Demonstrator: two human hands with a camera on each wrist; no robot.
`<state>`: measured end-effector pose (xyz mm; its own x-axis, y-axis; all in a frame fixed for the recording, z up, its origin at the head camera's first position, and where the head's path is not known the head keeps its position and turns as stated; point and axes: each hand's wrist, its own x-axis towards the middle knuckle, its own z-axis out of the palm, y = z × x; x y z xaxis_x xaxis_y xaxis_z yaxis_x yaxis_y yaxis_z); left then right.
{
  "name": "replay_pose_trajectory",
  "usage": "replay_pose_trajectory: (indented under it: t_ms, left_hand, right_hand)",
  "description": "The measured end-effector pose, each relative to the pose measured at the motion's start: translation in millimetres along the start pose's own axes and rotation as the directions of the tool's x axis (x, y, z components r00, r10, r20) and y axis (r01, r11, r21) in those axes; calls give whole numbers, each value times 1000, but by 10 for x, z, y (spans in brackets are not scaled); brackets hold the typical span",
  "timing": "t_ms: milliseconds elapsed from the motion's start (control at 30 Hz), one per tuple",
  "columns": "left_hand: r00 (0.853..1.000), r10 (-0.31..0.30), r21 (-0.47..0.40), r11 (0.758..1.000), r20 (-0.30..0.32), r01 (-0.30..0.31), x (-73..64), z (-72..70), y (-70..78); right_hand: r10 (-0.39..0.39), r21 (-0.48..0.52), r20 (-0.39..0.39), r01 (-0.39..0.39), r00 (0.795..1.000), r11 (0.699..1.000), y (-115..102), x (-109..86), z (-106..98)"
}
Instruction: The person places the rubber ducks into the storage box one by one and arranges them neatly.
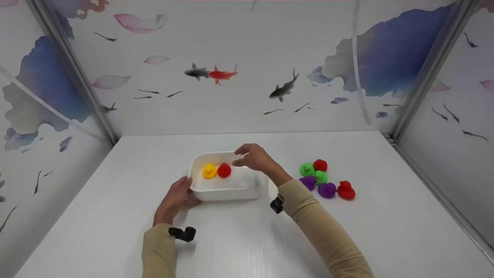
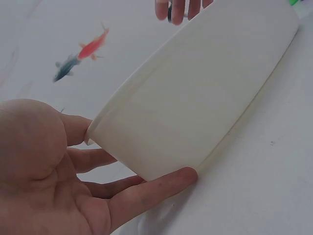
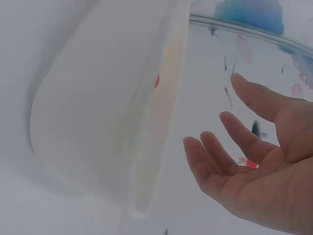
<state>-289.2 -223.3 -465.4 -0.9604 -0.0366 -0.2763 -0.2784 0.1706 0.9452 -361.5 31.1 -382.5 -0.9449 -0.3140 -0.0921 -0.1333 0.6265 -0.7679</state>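
A white plastic tub (image 1: 227, 195) stands on the table with a yellow rubber duck (image 1: 209, 171) and a red rubber duck (image 1: 224, 170) in its left part. My left hand (image 1: 177, 197) holds the tub's near left corner. In the left wrist view, its thumb lies along the low edge of the tub wall (image 2: 195, 88), with the other fingers around the corner, partly hidden behind it. Over the tub's right part hovers my right hand (image 1: 254, 157), fingers spread and loosely bent. The right wrist view shows nothing between the fingers of that hand (image 3: 259, 161).
To the right of the tub, several rubber ducks lie in a cluster: green ones (image 1: 307, 169), purple ones (image 1: 327, 190) and red ones (image 1: 346, 190). White panels with painted fish (image 1: 224, 74) enclose the white table (image 1: 231, 247) at the back and sides.
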Motion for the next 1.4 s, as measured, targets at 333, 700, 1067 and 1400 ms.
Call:
replay_pose_trajectory:
  t_ms: [333, 700, 1067, 1400]
  left_hand:
    - [1000, -18, 52, 999, 1, 18, 21, 2, -32]
    - [1000, -30, 34, 999, 4, 30, 34, 0, -3]
    - [1000, -23, 42, 999, 2, 23, 43, 0, -29]
    - [1000, -19, 47, 999, -2, 19, 3, 1, -15]
  right_hand:
    - [-74, 107, -45, 78, 996, 991, 215, -414, -461]
    - [-24, 172, -174, 54, 985, 984, 634, -692, -954]
    - [52, 265, -263, 20, 963, 964, 1130, -693, -1241]
    - [155, 307, -271, -68, 950, 949, 1507, -618, -1312]
